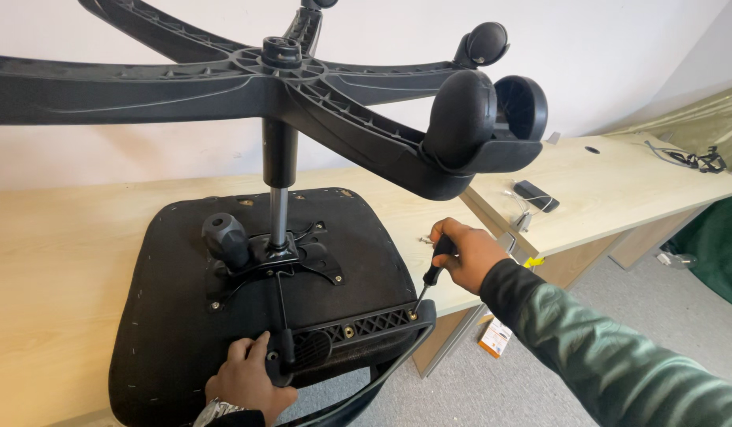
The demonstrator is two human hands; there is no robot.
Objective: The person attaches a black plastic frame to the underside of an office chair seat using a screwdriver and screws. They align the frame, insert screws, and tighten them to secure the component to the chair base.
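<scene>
Right hand: the right hand [467, 255] is gripping the black handle of a screwdriver [431, 280], fingers clenched round it, and is angling the shaft down and to the left.
Screwdriver tip: it is sitting on a fastener at the right end of the ribbed black bracket [358, 323], right at that bracket's corner.
Left hand: the left hand [249, 384] is pressing on the left end of the same bracket, fingers curled over its rounded edge and clasping it (a wristband is showing at the bottom of the frame).
Seat: the upturned chair seat [168, 316] is lying underside up on the bench [49, 269], its near edge hanging past the bench's front edge, where both hands are working.
Mechanism: a metal plate with a black knob [225, 237] is sitting at the seat's middle, with the gas column [279, 198] rising from it.
Base: the five-armed chair base [302, 87] is spreading overhead, its nearest castor [488, 119] hanging above and just behind the right hand, leaving open room between.
Right side: a gap is separating this bench from the next bench [619, 182], where a dark phone [536, 194] is lying; grey floor [524, 379] is showing open below the right sleeve.
</scene>
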